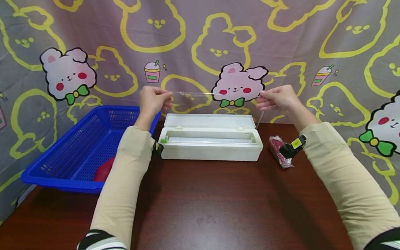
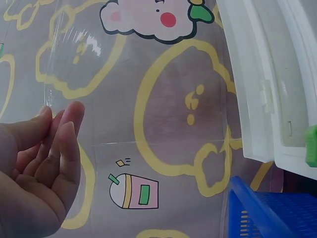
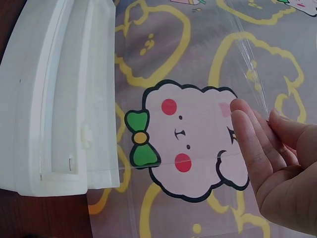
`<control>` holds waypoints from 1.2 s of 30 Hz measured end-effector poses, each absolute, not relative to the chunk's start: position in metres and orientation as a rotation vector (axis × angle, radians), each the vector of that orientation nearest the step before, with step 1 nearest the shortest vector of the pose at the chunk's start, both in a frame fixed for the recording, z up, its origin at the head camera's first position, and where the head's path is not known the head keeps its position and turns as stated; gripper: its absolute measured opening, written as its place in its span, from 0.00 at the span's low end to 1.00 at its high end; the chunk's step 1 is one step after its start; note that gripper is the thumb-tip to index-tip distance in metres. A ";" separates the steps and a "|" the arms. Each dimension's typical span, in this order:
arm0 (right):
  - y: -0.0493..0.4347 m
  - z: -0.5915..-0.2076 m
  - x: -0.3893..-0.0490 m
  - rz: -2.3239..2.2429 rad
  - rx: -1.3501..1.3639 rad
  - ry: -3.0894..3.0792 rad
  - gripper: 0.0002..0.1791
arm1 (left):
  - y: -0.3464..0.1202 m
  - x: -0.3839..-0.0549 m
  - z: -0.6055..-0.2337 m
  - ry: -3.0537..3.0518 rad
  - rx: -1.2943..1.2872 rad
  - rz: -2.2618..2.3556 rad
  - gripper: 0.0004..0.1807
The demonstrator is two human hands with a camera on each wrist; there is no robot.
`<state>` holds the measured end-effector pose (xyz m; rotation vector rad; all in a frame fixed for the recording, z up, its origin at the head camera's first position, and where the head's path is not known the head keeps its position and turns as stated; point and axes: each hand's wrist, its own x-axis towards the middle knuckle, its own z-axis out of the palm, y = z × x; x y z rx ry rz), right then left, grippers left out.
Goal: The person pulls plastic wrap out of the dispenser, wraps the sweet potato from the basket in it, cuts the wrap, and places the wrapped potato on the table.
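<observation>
Both hands hold a clear sheet of cling film (image 1: 194, 94) stretched above a white cling film dispenser (image 1: 210, 154). My left hand (image 1: 152, 102) pinches one upper corner between thumb and fingers. The other upper corner is pinched by my right hand (image 1: 281, 99), level with it. Faint shiny creases run through the film (image 3: 250, 64) in the right wrist view. The dispenser's lid (image 1: 208, 121) is flipped back, and a green cutter slide (image 1: 164, 140) sits at its left end. Inside the dispenser lies a pale roll (image 1: 209, 140).
On the left stands a blue plastic basket (image 1: 64, 184) with a red item (image 1: 103, 170) in it, partly hidden by the left forearm. Right of the dispenser lies a red thing wrapped in clear film (image 1: 277, 147). A patterned curtain (image 1: 212, 8) hangs behind the brown table (image 1: 206, 217).
</observation>
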<state>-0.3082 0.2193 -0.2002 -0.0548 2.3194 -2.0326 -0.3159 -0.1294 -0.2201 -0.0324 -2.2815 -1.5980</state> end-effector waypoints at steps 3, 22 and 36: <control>0.219 -0.197 -0.308 -2.030 -0.052 2.321 0.11 | -0.129 -0.316 -0.219 -2.258 -0.035 -1.620 0.11; 0.219 -0.182 -0.310 -2.072 -0.051 2.288 0.11 | -0.129 -0.315 -0.203 -2.180 -0.052 -1.728 0.12; 0.218 -0.167 -0.305 -2.156 -0.039 2.243 0.09 | -0.124 -0.316 -0.201 -2.046 -0.062 -1.705 0.11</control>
